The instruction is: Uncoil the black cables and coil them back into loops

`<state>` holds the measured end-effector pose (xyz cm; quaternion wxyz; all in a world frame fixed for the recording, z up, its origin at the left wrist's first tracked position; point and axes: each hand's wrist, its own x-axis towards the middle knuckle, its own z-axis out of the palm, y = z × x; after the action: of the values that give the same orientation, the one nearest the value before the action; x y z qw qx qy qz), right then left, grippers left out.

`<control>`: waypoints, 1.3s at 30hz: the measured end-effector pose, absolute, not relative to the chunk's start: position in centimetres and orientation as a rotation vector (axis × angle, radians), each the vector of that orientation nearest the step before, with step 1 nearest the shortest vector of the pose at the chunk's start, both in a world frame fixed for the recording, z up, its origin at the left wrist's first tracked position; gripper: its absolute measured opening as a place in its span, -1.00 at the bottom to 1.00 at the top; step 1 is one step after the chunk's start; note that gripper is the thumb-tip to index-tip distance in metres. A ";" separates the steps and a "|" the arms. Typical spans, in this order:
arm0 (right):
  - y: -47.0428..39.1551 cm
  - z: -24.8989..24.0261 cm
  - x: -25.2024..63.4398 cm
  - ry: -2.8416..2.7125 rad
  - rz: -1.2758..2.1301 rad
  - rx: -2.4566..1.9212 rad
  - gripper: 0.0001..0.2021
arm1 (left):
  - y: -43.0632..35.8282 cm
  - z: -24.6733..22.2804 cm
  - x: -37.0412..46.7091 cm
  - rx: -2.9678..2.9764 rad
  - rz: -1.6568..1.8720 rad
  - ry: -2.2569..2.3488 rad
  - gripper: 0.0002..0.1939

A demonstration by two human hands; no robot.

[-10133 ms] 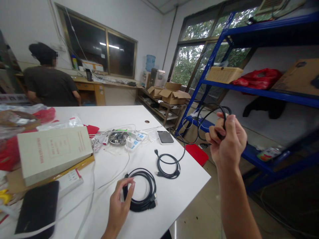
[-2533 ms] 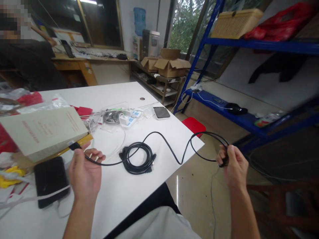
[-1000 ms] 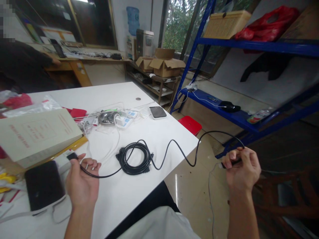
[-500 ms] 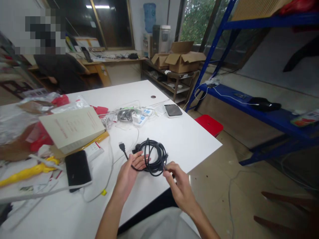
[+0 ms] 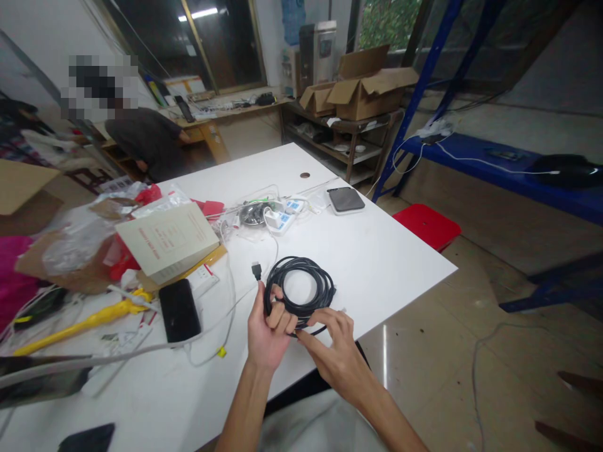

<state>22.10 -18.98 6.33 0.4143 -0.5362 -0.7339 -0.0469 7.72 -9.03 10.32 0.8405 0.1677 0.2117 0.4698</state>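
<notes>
White table | red stool, blue shelf beyond | left hand grips black cable, right hand pinches it

The black cable looks like smooth plastic, the larger box matt cardboard.

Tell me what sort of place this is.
Likely a small workshop or workroom: a coiled black cable over a cluttered white table, blue metal shelving, and open cardboard boxes point that way.
</notes>
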 end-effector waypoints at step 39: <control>-8.9 -0.4 26.9 -1.312 0.302 -1.548 -0.63 | -4.3 0.7 7.2 1.964 1.139 1.418 -0.76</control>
<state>26.88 -8.88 -0.36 0.5187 -0.6451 -0.5468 0.1258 7.24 -4.33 0.74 0.2303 0.7141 0.5154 0.4139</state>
